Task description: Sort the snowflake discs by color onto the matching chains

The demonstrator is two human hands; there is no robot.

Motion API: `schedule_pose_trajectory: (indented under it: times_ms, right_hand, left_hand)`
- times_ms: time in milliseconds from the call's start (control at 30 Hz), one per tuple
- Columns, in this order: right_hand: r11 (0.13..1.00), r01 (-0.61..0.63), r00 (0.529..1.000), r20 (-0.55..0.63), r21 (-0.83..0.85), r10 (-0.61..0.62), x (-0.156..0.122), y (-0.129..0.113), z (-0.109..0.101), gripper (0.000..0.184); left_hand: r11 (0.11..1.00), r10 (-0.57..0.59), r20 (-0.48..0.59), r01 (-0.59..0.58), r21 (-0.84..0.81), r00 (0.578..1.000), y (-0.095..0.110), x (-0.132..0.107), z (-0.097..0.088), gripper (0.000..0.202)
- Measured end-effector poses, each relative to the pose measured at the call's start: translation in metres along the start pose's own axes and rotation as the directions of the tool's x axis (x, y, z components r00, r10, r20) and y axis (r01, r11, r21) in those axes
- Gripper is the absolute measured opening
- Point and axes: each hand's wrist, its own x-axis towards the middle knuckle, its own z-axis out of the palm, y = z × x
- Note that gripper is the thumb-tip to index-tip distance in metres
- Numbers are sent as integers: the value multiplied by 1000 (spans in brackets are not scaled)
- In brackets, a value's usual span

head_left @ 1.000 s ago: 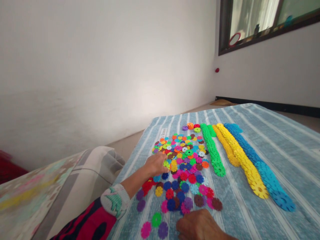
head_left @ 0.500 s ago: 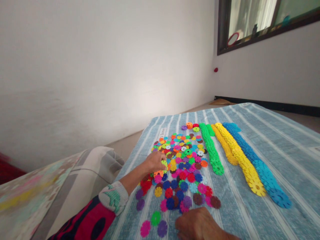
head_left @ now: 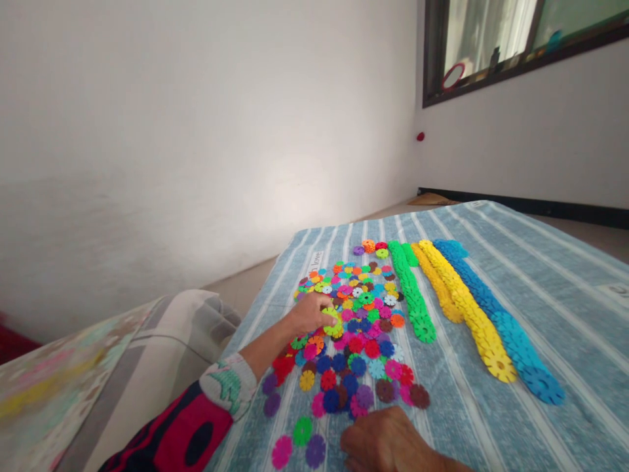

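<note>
A pile of small flower-shaped plastic discs point(head_left: 354, 328) in many colours lies on a blue striped cloth point(head_left: 491, 419). My left hand point(head_left: 309, 313) reaches into the pile's left side, fingers curled and pinching a lime-green disc point(head_left: 332, 324). My right hand point(head_left: 388, 442) rests knuckles-up on the cloth at the pile's near edge, fingers curled under and hidden. To the right of the pile lie sorted rows: a green row point(head_left: 411, 292), a yellow row point(head_left: 466, 308) and a blue row point(head_left: 501, 321).
A grey and white cushion point(head_left: 162, 354) and a pale patterned board point(head_left: 49, 387) lie to the left. White walls stand behind, with a dark-framed window point(head_left: 506, 39) at the upper right. The floor shows past the cloth's far edge.
My left hand has shifted slightly toward the far side within the pile, closing on a lime-green disc. The right hand stayed put. The camera has tilted slightly.
</note>
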Motion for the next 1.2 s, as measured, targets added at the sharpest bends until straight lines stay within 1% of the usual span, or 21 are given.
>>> schedule_pose_trajectory:
  times_ms: [133,267,333,433,533,600,667,700,800,867,900,967,1100,1133,1200]
  right_hand:
    - [1000,8,1000,-4,8,-8,4,-1,-4,27]
    - [1000,-14,996,92,1,14,9,-3,-15,22]
    - [1000,-26,991,130,3,26,11,-4,-20,21]
    - [999,-37,988,151,-2,37,13,-4,-22,20]
    - [999,-37,984,175,-6,37,14,-4,-21,19]
    - [1000,-29,985,169,7,28,13,-4,-20,20]
    - [1000,-23,990,136,20,20,12,-4,-21,21]
    - [999,-22,992,122,26,18,11,-4,-22,21]
    - [999,-45,990,136,24,42,9,-5,-24,18]
    - [998,-62,986,154,19,58,8,-6,-25,17]
    - [998,-65,985,161,18,62,8,-6,-24,17]
    - [998,-64,984,166,16,61,8,-6,-23,18]
    - [999,-49,989,140,4,48,8,-5,-19,16]
    - [999,-47,990,135,8,45,8,-5,-19,17]
    - [999,-42,991,126,19,39,8,-4,-18,18]
  left_hand:
    - [988,67,9,-68,138,998,3,-6,9,19]
    - [966,138,1,-135,220,990,8,-16,13,21]
    - [961,171,-3,-166,221,985,11,-18,13,23]
    - [961,193,18,-193,200,981,17,-18,14,27]
    - [955,222,92,-236,179,971,19,-16,17,27]
    - [950,243,144,-265,164,959,19,-15,19,25]
    - [957,224,153,-247,155,963,20,-14,17,24]
    - [964,199,137,-219,148,970,21,-13,15,24]
    - [987,128,34,-131,93,991,24,-10,2,27]
    - [992,111,-14,-110,64,994,26,-7,-5,27]
    - [992,111,-20,-109,58,994,27,-6,-6,26]
    - [991,120,16,-121,49,993,28,-3,-4,24]
    - [981,171,189,-184,54,967,28,0,10,15]
    - [977,180,212,-200,78,961,28,1,14,15]
    - [964,192,210,-224,142,959,27,1,19,16]
